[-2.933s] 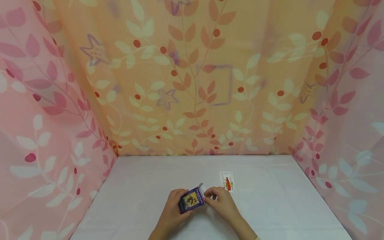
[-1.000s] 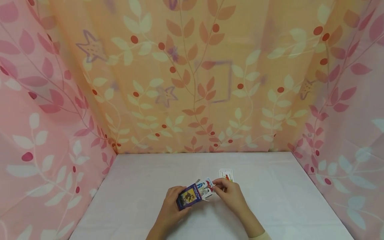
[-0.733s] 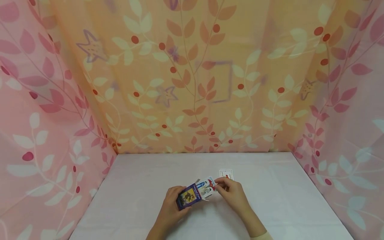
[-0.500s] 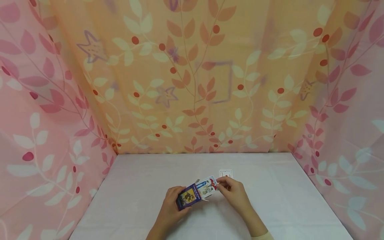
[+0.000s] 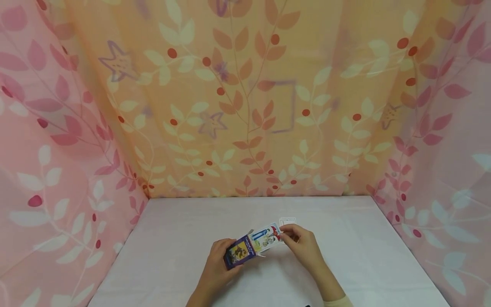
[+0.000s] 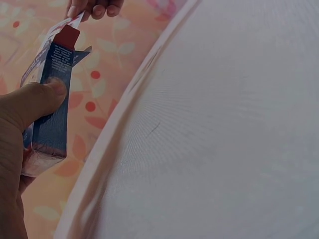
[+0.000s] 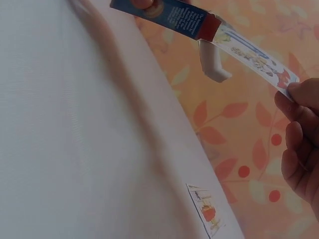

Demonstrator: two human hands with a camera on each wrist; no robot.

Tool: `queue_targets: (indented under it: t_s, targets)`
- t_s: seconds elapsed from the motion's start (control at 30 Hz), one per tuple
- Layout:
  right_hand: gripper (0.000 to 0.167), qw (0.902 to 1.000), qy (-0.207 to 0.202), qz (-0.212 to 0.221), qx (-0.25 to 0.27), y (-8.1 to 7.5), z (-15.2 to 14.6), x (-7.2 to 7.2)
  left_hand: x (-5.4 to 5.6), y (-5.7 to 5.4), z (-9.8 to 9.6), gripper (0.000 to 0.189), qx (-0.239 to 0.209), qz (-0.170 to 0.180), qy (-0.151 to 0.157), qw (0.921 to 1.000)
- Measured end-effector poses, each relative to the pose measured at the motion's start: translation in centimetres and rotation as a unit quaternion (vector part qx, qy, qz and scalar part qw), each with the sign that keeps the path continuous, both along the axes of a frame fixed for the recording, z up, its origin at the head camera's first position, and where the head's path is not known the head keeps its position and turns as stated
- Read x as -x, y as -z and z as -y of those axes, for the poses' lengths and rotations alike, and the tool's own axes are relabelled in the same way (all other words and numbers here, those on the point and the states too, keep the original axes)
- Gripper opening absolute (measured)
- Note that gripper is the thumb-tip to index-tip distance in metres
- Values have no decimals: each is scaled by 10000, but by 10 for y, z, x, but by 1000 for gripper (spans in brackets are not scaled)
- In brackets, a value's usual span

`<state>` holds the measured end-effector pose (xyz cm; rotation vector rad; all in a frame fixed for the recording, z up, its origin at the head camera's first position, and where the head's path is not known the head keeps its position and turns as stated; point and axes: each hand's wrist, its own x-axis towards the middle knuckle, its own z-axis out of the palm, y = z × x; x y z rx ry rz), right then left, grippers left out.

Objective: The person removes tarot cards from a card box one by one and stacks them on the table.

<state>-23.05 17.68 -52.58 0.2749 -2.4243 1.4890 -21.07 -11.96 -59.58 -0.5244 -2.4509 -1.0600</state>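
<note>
The left hand (image 5: pixel 218 264) grips a purple card box (image 5: pixel 239 252) over the near half of the tabletop (image 5: pixel 168 243), about midway between its left and right edges. The thumb presses on the box's blue side, seen in the left wrist view, and the fingers wrap the opposite side. Box and hand have scarcely moved over the last second; the open end points right, toward the far edge, with a white flap (image 7: pixel 213 62) hanging from it.

Next along comes what has changed: a picture card (image 5: pixel 265 237) now sticks well out of the opening, where about three seconds ago only a pale sliver showed. Its inner end is still hidden in the box, so the drawing-out looks well advanced but not finished.

At its outer end the right hand (image 5: pixel 303 247) pinches the card between thumb and forefinger, and has shifted right with it. That shift also covers more of the laid-down cards (image 5: pixel 288 221), which lie right of the tabletop's middle; mostly their far edges show in the head view, and how many lie there cannot be told.
</note>
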Motion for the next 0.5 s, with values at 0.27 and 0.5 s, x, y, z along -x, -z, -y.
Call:
queue_targets:
  t_s: [0.27,0.5]
  targets:
    - [16,9997,-2,-246,-78,-5,-7,2,-1,0,2,83,-79,11,50,10000]
    - [17,9971,-21,-766,-17,-5,-14,7,1,1,1,82,-87,-89,71,9999]
